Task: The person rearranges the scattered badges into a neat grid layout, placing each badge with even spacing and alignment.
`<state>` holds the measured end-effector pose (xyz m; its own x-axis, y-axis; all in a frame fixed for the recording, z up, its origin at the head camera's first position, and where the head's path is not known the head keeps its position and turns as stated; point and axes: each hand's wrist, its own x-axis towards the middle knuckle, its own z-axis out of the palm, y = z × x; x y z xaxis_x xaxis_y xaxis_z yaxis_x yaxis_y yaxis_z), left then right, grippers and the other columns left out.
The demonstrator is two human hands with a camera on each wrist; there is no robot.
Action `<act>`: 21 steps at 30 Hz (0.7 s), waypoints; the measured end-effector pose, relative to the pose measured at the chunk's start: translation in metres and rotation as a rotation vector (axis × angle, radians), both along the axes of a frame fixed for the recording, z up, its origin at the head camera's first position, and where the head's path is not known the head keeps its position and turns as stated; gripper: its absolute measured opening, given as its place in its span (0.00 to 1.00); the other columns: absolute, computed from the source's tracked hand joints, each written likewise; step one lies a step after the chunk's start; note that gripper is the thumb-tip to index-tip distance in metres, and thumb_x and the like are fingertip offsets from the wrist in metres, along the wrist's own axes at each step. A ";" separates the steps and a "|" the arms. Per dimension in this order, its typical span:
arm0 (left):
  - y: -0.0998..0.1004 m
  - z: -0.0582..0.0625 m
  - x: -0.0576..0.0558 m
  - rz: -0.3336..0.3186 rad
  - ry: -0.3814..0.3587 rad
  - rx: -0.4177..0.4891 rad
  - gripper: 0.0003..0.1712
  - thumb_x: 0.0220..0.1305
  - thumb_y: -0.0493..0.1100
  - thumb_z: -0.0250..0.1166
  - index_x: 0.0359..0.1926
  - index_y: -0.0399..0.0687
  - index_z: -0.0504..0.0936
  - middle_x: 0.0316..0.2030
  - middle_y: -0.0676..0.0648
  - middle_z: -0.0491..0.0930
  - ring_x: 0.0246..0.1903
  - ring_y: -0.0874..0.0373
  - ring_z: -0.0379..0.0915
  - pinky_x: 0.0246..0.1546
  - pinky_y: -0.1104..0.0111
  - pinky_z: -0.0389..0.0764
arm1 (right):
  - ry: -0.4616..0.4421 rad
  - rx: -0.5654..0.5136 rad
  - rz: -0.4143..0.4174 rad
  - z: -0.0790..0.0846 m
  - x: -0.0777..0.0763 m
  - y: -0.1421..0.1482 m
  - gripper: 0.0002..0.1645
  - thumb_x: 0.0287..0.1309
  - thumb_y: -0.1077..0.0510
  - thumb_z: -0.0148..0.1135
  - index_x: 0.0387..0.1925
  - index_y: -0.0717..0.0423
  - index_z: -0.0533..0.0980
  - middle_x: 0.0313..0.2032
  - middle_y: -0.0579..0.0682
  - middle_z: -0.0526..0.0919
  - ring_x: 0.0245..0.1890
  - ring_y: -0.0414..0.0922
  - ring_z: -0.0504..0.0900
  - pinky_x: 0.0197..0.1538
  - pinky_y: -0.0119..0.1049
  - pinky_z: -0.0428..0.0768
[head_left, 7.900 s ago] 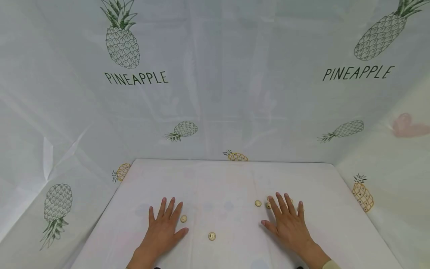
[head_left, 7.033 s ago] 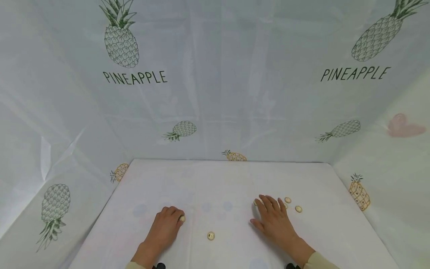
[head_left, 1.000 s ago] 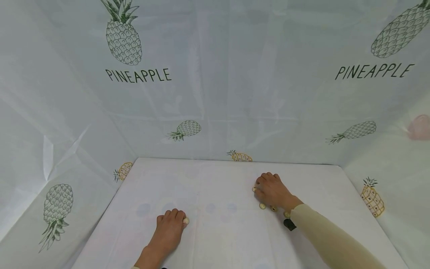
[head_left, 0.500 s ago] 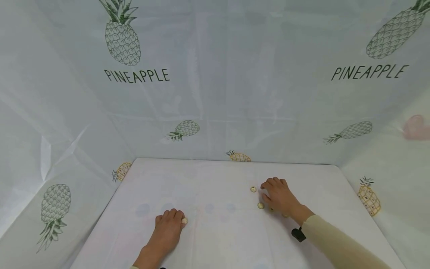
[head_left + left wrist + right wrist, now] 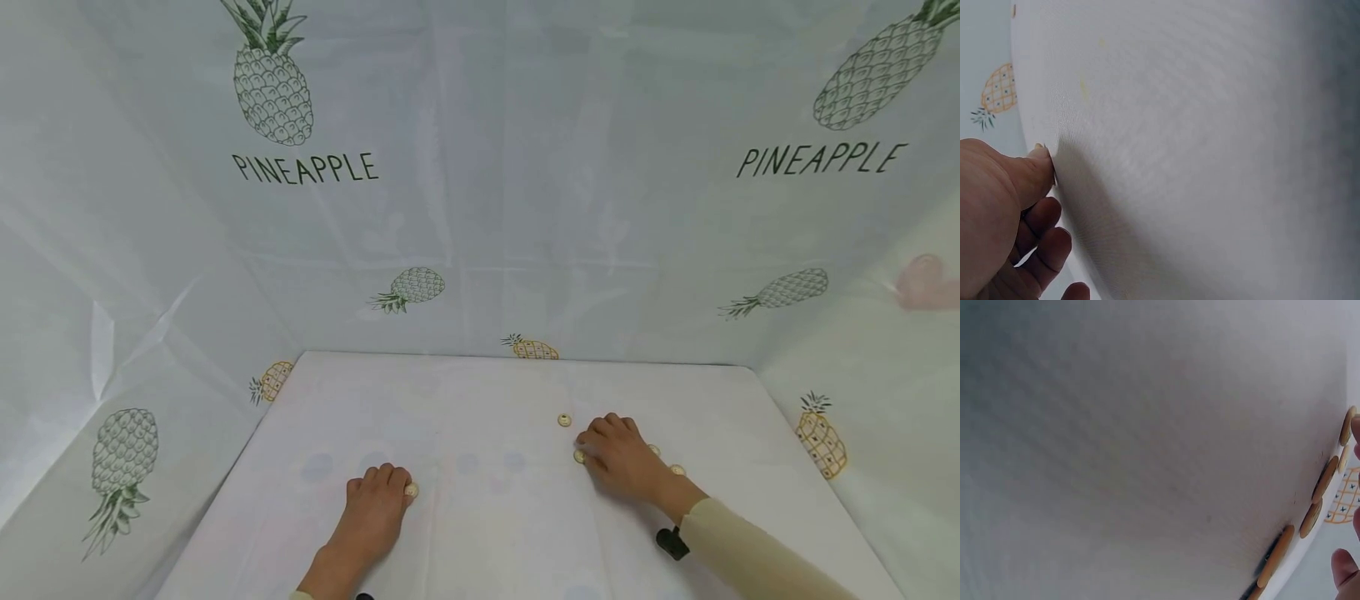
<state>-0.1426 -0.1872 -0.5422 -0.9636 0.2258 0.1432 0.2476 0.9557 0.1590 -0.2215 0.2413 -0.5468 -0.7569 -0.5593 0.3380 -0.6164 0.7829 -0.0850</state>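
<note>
On the white-covered tabletop (image 5: 487,500), my left hand (image 5: 372,512) rests at left of centre, fingers curled. Its thumb and forefinger pinch a small round wooden disc (image 5: 412,491); in the left wrist view the thumb (image 5: 1034,174) is at the disc's thin edge. To the right, my right hand (image 5: 619,458) curls its fingers over a second wooden disc (image 5: 579,457), fingertips at its edge. A fingertip (image 5: 1356,429) meets a disc (image 5: 1347,426) in the right wrist view. Just beyond this hand lies another disc (image 5: 564,420) with dark markings.
Two more discs show behind the right hand, a partly covered disc (image 5: 655,450) and a disc (image 5: 677,470) by the wrist. A pineapple-printed sheet (image 5: 480,208) hangs behind and at both sides of the table. A black wrist device (image 5: 672,543) sits under the right sleeve.
The right hand has let go of the far disc and come nearer, onto the disc in front of it. The left hand stays on its disc. The disc once at front centre is gone from there.
</note>
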 end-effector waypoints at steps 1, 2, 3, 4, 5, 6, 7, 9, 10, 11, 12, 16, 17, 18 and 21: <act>0.000 0.000 0.000 0.001 -0.001 0.000 0.11 0.69 0.47 0.71 0.43 0.50 0.79 0.35 0.55 0.72 0.36 0.58 0.66 0.44 0.52 0.74 | 0.003 -0.005 0.006 -0.001 0.000 0.000 0.11 0.62 0.58 0.74 0.45 0.47 0.84 0.43 0.43 0.81 0.46 0.44 0.73 0.53 0.51 0.73; 0.000 0.001 0.001 -0.001 0.001 -0.001 0.11 0.69 0.47 0.71 0.43 0.50 0.79 0.35 0.55 0.72 0.36 0.59 0.65 0.44 0.52 0.74 | 0.006 -0.009 0.010 -0.001 0.000 0.000 0.10 0.62 0.58 0.74 0.45 0.47 0.84 0.43 0.42 0.81 0.45 0.43 0.73 0.52 0.50 0.73; 0.001 0.002 0.001 -0.002 0.002 0.000 0.10 0.69 0.47 0.71 0.43 0.50 0.79 0.35 0.55 0.72 0.36 0.59 0.65 0.44 0.52 0.74 | 0.008 -0.012 0.012 -0.002 0.000 0.000 0.10 0.62 0.58 0.74 0.44 0.47 0.84 0.42 0.41 0.81 0.44 0.42 0.72 0.52 0.50 0.72; 0.001 0.002 0.001 -0.003 0.001 0.002 0.10 0.69 0.47 0.72 0.43 0.50 0.79 0.35 0.55 0.72 0.36 0.59 0.65 0.44 0.52 0.73 | 0.008 -0.014 0.013 -0.002 0.001 -0.001 0.10 0.62 0.58 0.75 0.44 0.46 0.84 0.42 0.41 0.81 0.44 0.42 0.72 0.51 0.49 0.72; 0.001 0.002 0.001 -0.005 0.003 0.003 0.10 0.69 0.46 0.72 0.43 0.49 0.79 0.35 0.55 0.72 0.36 0.59 0.65 0.44 0.52 0.73 | 0.005 -0.013 0.012 -0.002 0.001 -0.001 0.09 0.62 0.58 0.75 0.44 0.46 0.84 0.42 0.40 0.81 0.44 0.41 0.71 0.51 0.49 0.72; 0.001 0.003 0.001 -0.005 0.002 0.004 0.10 0.69 0.46 0.72 0.43 0.49 0.79 0.35 0.55 0.72 0.36 0.59 0.65 0.43 0.52 0.73 | -0.001 -0.011 0.009 -0.002 0.001 -0.001 0.09 0.63 0.58 0.75 0.43 0.46 0.84 0.41 0.40 0.81 0.43 0.41 0.71 0.51 0.48 0.72; 0.001 0.003 0.001 -0.007 0.004 0.005 0.10 0.69 0.46 0.72 0.43 0.49 0.79 0.35 0.55 0.72 0.36 0.59 0.65 0.43 0.52 0.73 | -0.010 -0.010 0.003 -0.001 0.001 -0.001 0.08 0.63 0.57 0.75 0.43 0.46 0.84 0.41 0.40 0.81 0.43 0.40 0.71 0.51 0.48 0.72; 0.001 0.003 0.002 -0.006 0.002 0.007 0.10 0.69 0.46 0.72 0.43 0.49 0.79 0.35 0.55 0.72 0.36 0.59 0.65 0.43 0.52 0.73 | -0.026 0.001 -0.016 -0.001 0.002 -0.003 0.08 0.63 0.56 0.75 0.43 0.46 0.84 0.41 0.40 0.82 0.43 0.40 0.70 0.51 0.48 0.71; 0.001 0.002 0.001 -0.006 0.003 0.007 0.10 0.69 0.46 0.72 0.43 0.50 0.79 0.35 0.55 0.72 0.36 0.59 0.65 0.43 0.52 0.73 | -0.032 0.009 -0.029 -0.001 0.002 -0.003 0.08 0.64 0.54 0.75 0.42 0.47 0.84 0.41 0.40 0.81 0.43 0.40 0.70 0.51 0.47 0.71; 0.000 0.001 0.001 -0.005 0.004 0.008 0.10 0.69 0.47 0.72 0.43 0.50 0.79 0.34 0.55 0.72 0.36 0.59 0.65 0.43 0.52 0.73 | -0.034 0.019 -0.041 -0.001 0.002 -0.003 0.08 0.64 0.53 0.75 0.42 0.47 0.84 0.41 0.41 0.81 0.43 0.40 0.70 0.51 0.47 0.72; 0.000 0.001 0.001 -0.007 0.009 0.004 0.10 0.69 0.47 0.72 0.43 0.50 0.79 0.34 0.55 0.71 0.36 0.59 0.65 0.43 0.52 0.73 | -0.031 0.025 -0.049 -0.001 0.002 -0.004 0.09 0.63 0.51 0.76 0.41 0.47 0.84 0.40 0.41 0.81 0.43 0.40 0.70 0.51 0.47 0.71; -0.001 -0.001 0.001 -0.009 0.019 0.006 0.11 0.68 0.47 0.72 0.43 0.49 0.79 0.34 0.55 0.71 0.35 0.59 0.65 0.43 0.52 0.73 | -0.001 0.029 -0.061 -0.002 0.002 -0.004 0.13 0.62 0.47 0.76 0.41 0.47 0.82 0.39 0.41 0.79 0.43 0.41 0.69 0.51 0.47 0.71; -0.001 -0.001 0.001 -0.009 0.018 0.007 0.11 0.68 0.47 0.72 0.43 0.49 0.79 0.34 0.55 0.71 0.36 0.59 0.65 0.43 0.52 0.73 | 0.003 0.021 -0.059 -0.001 0.003 -0.004 0.13 0.62 0.48 0.76 0.41 0.48 0.82 0.39 0.41 0.79 0.43 0.42 0.69 0.51 0.47 0.71; -0.001 -0.002 0.001 -0.009 0.017 0.009 0.11 0.68 0.47 0.72 0.43 0.49 0.79 0.34 0.55 0.71 0.36 0.58 0.65 0.44 0.52 0.73 | 0.005 0.011 -0.056 -0.001 0.003 -0.004 0.12 0.62 0.48 0.76 0.41 0.48 0.82 0.40 0.41 0.79 0.43 0.42 0.70 0.51 0.47 0.70; -0.001 -0.002 0.001 -0.010 0.016 0.014 0.11 0.68 0.46 0.72 0.43 0.49 0.79 0.35 0.55 0.72 0.36 0.58 0.65 0.44 0.52 0.73 | -0.001 -0.004 -0.056 0.000 0.004 -0.003 0.12 0.62 0.52 0.76 0.43 0.49 0.82 0.41 0.42 0.79 0.45 0.43 0.70 0.52 0.49 0.70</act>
<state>-0.1418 -0.1883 -0.5439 -0.9588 0.2337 0.1618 0.2601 0.9509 0.1678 -0.2177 0.2383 -0.5470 -0.7872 -0.5148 0.3396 -0.5717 0.8156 -0.0887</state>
